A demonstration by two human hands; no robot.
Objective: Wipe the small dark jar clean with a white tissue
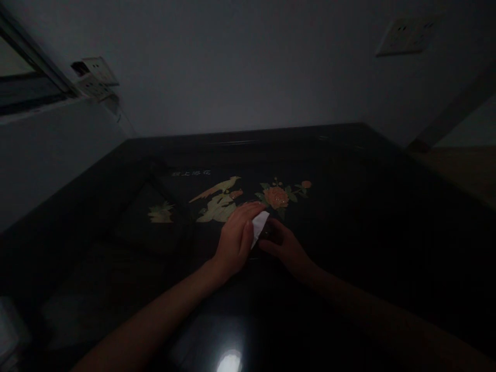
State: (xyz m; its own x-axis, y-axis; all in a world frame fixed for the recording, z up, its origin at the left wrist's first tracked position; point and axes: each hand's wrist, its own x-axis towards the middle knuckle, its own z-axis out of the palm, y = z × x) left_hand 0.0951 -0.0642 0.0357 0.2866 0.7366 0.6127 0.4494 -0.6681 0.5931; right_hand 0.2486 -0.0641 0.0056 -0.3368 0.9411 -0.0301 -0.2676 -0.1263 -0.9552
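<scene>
My left hand (237,235) is closed around a folded white sheet, like paper or a tissue (259,225), whose end shows between thumb and fingers. Close to its right, my right hand (284,245) is curled, thumb and fingers bent around a dark spot with a small glint; what it holds there is too dark to make out. Both hands are low over a glossy black tabletop (349,217). A painted bird (217,188) and a painted red flower (276,197) decorate the surface just beyond my fingers.
The table's far edge meets a pale wall (248,67). Wall sockets (406,36) are at upper right, and others (99,71) at left by a window frame (39,64). A pale blurred object (10,328) stands at lower left. The room is dim.
</scene>
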